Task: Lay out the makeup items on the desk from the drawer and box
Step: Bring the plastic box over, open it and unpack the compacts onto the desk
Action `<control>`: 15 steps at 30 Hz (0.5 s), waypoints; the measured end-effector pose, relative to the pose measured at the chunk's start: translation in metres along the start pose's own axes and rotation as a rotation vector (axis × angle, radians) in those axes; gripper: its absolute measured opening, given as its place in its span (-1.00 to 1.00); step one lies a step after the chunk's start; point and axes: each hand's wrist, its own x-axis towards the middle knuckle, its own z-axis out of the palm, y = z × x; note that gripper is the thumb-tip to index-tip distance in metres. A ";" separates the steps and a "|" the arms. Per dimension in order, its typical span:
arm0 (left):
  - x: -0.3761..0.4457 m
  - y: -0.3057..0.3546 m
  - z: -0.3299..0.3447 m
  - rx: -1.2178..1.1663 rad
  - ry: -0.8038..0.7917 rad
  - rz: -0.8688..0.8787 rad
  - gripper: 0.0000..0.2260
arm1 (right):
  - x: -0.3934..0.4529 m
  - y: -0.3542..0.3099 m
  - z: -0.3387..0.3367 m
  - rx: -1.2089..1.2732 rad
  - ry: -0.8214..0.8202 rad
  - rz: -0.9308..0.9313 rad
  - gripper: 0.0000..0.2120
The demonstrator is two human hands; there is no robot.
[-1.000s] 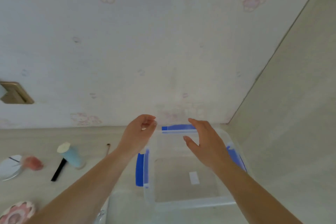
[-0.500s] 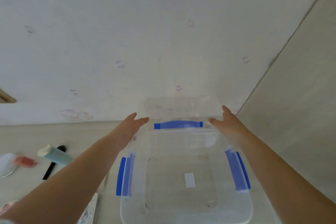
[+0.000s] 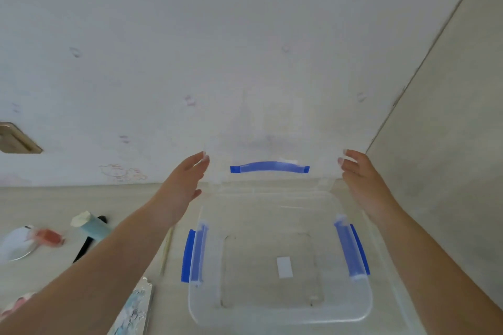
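Pale wooden desk against cartoon wallpaper, empty-looking clear plastic box with blue latches sits at the corner, left hand and right hand with straightish fingers holding its see-through lid upright by the edges, could easily slip since neither really grips it

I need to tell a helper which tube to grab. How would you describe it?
Look at the pale wooden desk, left of the clear plastic box with blue clips. The pale teal tube with a cream cap lies just beyond the left forearm, the only teal item.
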 end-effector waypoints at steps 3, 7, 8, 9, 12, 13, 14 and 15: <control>-0.017 0.001 -0.010 -0.073 0.028 0.054 -0.75 | -0.017 -0.008 -0.007 0.103 0.045 -0.095 -0.63; -0.049 -0.005 -0.018 -0.182 0.073 0.113 -0.88 | -0.049 -0.016 -0.012 0.216 0.070 -0.170 -0.72; -0.054 -0.008 -0.017 -0.209 0.076 0.112 -0.88 | -0.054 -0.015 -0.013 0.234 0.058 -0.182 -0.69; -0.062 -0.012 -0.018 -0.227 0.077 0.113 -0.88 | -0.064 -0.013 -0.015 0.240 0.048 -0.196 -0.65; -0.087 -0.027 -0.021 -0.210 0.100 0.117 -0.85 | -0.097 -0.003 -0.023 0.272 0.025 -0.227 -0.60; -0.095 -0.031 -0.022 -0.179 0.110 0.119 -0.82 | -0.107 0.002 -0.026 0.297 0.024 -0.226 -0.58; -0.105 -0.037 -0.024 -0.152 0.123 0.124 -0.77 | -0.118 0.009 -0.028 0.318 0.028 -0.226 -0.56; -0.113 -0.042 -0.024 -0.120 0.131 0.136 -0.75 | -0.127 0.017 -0.029 0.330 0.038 -0.221 -0.56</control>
